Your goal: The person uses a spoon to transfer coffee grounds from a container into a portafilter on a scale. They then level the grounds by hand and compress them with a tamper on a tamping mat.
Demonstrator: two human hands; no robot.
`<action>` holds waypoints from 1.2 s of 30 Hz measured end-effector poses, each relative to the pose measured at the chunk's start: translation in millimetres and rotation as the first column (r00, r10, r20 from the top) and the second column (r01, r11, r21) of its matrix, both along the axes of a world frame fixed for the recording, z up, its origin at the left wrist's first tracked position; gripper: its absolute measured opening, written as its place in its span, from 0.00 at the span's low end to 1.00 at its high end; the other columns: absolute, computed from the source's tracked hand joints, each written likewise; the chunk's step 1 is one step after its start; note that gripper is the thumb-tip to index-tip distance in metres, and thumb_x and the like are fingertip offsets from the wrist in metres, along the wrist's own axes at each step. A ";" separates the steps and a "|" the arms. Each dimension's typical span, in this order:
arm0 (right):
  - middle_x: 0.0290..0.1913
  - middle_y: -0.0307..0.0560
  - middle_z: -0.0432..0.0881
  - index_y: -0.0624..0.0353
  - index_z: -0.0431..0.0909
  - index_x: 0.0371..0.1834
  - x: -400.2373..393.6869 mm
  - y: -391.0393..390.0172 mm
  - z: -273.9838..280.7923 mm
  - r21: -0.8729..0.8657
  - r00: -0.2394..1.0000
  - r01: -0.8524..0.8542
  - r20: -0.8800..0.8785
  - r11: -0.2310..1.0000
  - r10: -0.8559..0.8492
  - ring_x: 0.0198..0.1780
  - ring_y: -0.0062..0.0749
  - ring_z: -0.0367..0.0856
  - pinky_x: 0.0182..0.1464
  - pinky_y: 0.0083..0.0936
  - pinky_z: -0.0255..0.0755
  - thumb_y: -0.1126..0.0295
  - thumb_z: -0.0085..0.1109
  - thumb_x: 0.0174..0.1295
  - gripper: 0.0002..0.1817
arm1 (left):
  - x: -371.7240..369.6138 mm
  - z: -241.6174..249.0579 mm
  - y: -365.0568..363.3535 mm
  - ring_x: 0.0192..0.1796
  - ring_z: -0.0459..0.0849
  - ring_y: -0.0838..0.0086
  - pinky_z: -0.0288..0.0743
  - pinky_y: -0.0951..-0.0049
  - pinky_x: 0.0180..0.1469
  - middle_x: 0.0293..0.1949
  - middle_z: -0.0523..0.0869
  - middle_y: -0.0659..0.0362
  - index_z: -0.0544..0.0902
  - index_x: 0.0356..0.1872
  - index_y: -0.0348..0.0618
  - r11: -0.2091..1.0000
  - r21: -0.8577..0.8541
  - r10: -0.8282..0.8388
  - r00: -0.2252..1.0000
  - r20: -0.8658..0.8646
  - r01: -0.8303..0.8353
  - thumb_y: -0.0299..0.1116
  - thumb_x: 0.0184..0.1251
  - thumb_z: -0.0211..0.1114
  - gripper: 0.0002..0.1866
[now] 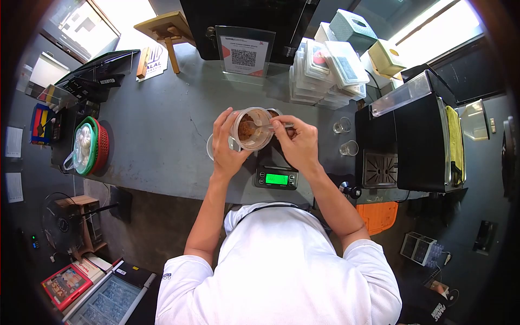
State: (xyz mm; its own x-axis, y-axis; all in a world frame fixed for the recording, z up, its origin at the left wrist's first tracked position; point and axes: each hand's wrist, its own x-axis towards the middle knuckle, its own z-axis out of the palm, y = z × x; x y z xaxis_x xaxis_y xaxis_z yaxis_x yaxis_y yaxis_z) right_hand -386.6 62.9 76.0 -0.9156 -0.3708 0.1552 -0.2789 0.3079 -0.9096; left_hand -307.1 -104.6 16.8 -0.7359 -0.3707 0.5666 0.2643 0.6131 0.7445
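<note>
My left hand [224, 142] grips a clear plastic tub [253, 145] that is tilted so its mouth faces me, with brown powder [248, 128] inside. In my right hand [298, 142], fingers pinched, is a spoon [266, 128] whose end reaches into the tub. Just below the tub lies a black digital scale [276, 177] with a lit green display. A round metal rim [273, 112] shows behind the tub, mostly hidden by it. Partly covered by my left hand, a white round container or lid [210, 147] rests on the counter.
Two small glasses [342, 125] stand right of my hands, beside a black coffee machine [428, 138]. Stacked plastic boxes [325, 73] and a QR-code sign [244, 54] are at the back. Red and green baskets [97, 146] sit at the left. The grey counter [157, 130] ends close to my body.
</note>
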 end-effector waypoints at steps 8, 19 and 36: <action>0.32 0.37 0.88 0.65 0.86 0.46 -14.6 14.0 4.9 -0.182 0.980 0.020 0.200 0.983 0.017 0.27 0.05 0.73 0.26 0.10 0.62 0.71 0.62 0.72 0.09 | -1.6 -2.0 -0.8 0.67 0.76 0.55 0.76 0.59 0.63 0.67 0.75 0.50 0.73 0.67 0.45 0.999 -0.007 0.045 0.998 0.041 -0.045 0.30 0.42 0.85 0.45; 0.32 0.36 0.86 0.66 0.86 0.46 -29.9 40.9 3.4 -0.215 0.980 0.123 0.182 0.969 -0.084 0.29 0.08 0.77 0.27 0.10 0.63 0.70 0.62 0.72 0.09 | -0.1 -1.7 -7.6 0.65 0.77 0.56 0.74 0.59 0.64 0.64 0.77 0.52 0.73 0.68 0.45 0.978 -0.020 0.207 0.975 0.083 -0.206 0.28 0.38 0.85 0.48; 0.39 0.47 0.88 0.59 0.87 0.45 -20.7 39.8 -24.1 0.055 0.879 -0.120 -0.459 0.991 0.132 0.37 0.39 0.88 0.40 0.29 0.81 0.77 0.66 0.62 0.09 | 1.6 0.1 -6.3 0.66 0.75 0.53 0.74 0.57 0.66 0.65 0.75 0.50 0.74 0.67 0.44 0.985 0.018 0.172 0.981 0.093 -0.174 0.26 0.40 0.83 0.45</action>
State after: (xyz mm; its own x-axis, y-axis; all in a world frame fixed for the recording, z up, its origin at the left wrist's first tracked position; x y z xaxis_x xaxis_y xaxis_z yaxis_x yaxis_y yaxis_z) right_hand -407.3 102.8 51.9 -0.6884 -0.4874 0.5371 -0.7022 0.2625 -0.6618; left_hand -305.5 -111.0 16.9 -0.7075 -0.5102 0.4890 0.0866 0.6241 0.7766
